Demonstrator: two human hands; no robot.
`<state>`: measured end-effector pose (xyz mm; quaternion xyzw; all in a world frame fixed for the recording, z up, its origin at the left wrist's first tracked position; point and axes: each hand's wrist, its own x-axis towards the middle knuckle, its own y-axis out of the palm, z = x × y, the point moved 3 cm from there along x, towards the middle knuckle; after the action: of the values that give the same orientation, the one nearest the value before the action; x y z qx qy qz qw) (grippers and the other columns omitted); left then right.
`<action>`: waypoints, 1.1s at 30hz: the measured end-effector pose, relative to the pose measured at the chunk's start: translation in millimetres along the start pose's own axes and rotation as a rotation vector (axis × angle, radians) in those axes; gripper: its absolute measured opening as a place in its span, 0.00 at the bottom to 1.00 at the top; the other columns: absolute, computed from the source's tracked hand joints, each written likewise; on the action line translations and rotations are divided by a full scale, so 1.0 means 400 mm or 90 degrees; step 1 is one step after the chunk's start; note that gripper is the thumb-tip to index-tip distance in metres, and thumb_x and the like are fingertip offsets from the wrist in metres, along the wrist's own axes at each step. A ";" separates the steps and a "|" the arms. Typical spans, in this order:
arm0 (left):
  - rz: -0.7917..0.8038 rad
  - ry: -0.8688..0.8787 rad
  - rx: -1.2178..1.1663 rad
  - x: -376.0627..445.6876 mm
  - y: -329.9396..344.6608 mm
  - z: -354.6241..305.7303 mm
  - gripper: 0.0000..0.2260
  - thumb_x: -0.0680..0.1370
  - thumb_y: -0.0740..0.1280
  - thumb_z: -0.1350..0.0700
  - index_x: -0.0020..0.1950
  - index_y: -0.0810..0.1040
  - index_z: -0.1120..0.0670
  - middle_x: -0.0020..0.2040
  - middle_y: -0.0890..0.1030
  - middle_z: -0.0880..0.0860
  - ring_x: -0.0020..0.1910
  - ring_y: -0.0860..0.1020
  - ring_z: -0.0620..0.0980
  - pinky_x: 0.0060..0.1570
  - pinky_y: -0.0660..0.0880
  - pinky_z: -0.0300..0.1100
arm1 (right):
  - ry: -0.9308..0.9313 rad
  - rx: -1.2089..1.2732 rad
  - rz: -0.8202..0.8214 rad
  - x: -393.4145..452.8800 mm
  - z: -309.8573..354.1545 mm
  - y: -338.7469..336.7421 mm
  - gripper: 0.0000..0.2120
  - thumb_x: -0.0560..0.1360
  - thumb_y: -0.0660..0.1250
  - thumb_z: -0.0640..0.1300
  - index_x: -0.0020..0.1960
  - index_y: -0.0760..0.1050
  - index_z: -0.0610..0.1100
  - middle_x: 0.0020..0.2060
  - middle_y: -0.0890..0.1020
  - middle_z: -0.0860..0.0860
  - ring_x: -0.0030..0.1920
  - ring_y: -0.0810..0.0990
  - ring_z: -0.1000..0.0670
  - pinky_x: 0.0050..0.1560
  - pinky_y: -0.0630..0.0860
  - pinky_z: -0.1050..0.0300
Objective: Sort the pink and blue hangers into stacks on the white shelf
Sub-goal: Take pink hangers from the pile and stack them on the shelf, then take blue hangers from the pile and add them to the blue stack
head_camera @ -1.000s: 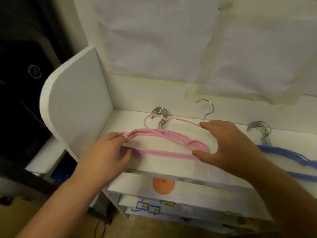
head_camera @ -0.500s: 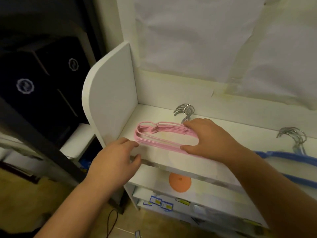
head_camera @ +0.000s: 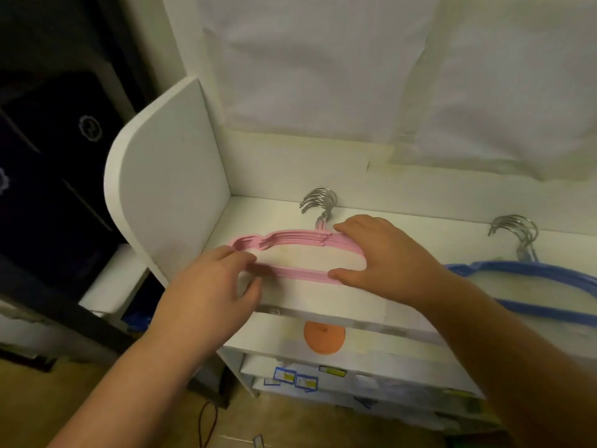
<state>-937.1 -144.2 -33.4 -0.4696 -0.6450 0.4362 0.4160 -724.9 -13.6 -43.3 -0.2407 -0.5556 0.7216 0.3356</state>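
Shelving first: the white shelf fills the middle of the head view, with a rounded side panel standing upright at about 9 o'clock and papered wall behind at 12 o'clock.

On its top board lie two piles. The blue hangers sit at 3 o'clock, partly cut off by the frame edge and by the right forearm, their metal hooks bunched toward the back wall. The pink hangers lie flat near the centre, just beside the side panel, nested into one stack. Their long axis runs roughly 9 to 3 o'clock along the shelf front, and their hooks point to 12 o'clock, fanned slightly against the back edge.

The left hand is at the stack's 9 o'clock end, fingers curled at the lower bar, apparently pinching it, though the contact is shadowed. The right hand rests over the 3 o'clock end, fingers on the upper arm and thumb against the lower bar, spanning and holding the stack.

Both hands bracket the long axis from opposite ends, so squaring the pile looks like the step in hand; neither hand is nearer the blue pile's hooks than the right.

Smallest: an orange round sticker at 6 o'clock on the board below.
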 end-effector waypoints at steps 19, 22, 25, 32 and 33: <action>0.011 0.328 0.000 -0.075 0.095 -0.721 0.18 0.74 0.62 0.45 0.63 0.75 0.46 0.57 0.77 0.46 0.54 0.77 0.51 0.48 0.76 0.47 | 0.407 0.011 -0.218 -0.862 -0.388 -0.243 0.26 0.72 0.64 0.61 0.68 0.70 0.54 0.59 0.75 0.58 0.58 0.74 0.55 0.56 0.76 0.54; 0.039 0.359 0.000 -0.167 0.135 -0.877 0.20 0.75 0.63 0.43 0.66 0.73 0.44 0.62 0.75 0.44 0.57 0.77 0.49 0.48 0.75 0.45 | 0.458 -0.015 -0.212 -1.062 -0.452 -0.257 0.25 0.73 0.63 0.62 0.67 0.70 0.54 0.60 0.75 0.56 0.54 0.74 0.55 0.53 0.76 0.55; 0.082 0.399 -0.008 -0.267 0.182 -1.027 0.21 0.75 0.62 0.42 0.68 0.71 0.43 0.63 0.73 0.43 0.57 0.76 0.48 0.49 0.75 0.45 | 0.496 -0.039 -0.213 -1.250 -0.501 -0.274 0.24 0.74 0.64 0.61 0.67 0.70 0.54 0.61 0.75 0.56 0.57 0.73 0.55 0.54 0.72 0.58; 0.121 0.510 -0.027 -0.456 0.247 -1.361 0.21 0.76 0.60 0.41 0.69 0.70 0.42 0.63 0.73 0.42 0.57 0.76 0.46 0.52 0.74 0.42 | 0.595 -0.025 -0.196 -1.592 -0.609 -0.315 0.25 0.73 0.63 0.62 0.68 0.69 0.55 0.64 0.72 0.58 0.62 0.73 0.54 0.58 0.76 0.56; 0.123 0.528 -0.032 -0.471 0.251 -1.404 0.21 0.76 0.61 0.41 0.69 0.70 0.42 0.62 0.73 0.42 0.57 0.75 0.45 0.53 0.74 0.42 | 0.606 -0.025 -0.200 -1.628 -0.628 -0.324 0.25 0.73 0.63 0.62 0.67 0.70 0.55 0.63 0.73 0.59 0.61 0.74 0.55 0.57 0.75 0.57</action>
<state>-341.0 -212.4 0.5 -0.6734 -0.3865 0.2319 0.5859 -86.8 -321.8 -2.2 -0.4632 -0.3840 0.4617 0.6517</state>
